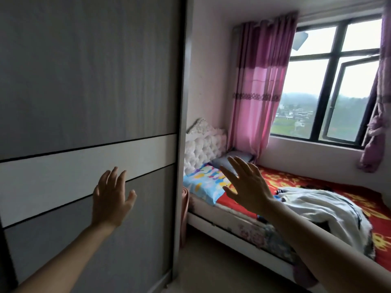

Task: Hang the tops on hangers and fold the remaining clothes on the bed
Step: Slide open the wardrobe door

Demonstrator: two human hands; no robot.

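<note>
Clothes (pixel 323 208) lie in a crumpled white heap on the bed (pixel 222 227), not yet sorted. Left of the bed, the left hand (pixel 112 199) is raised, fingers spread and empty, against the wardrobe door (pixel 84 92), probably to slide it for hangers; whether it touches I cannot tell. The right hand (pixel 247 187), also spread and empty, hangs before the bed's head end, short of the heap.

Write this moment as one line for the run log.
left hand: open, in front of wardrobe door | right hand: open, raised, empty | clothes: heaped on bed, unfolded | progress: nothing picked up yet
</note>
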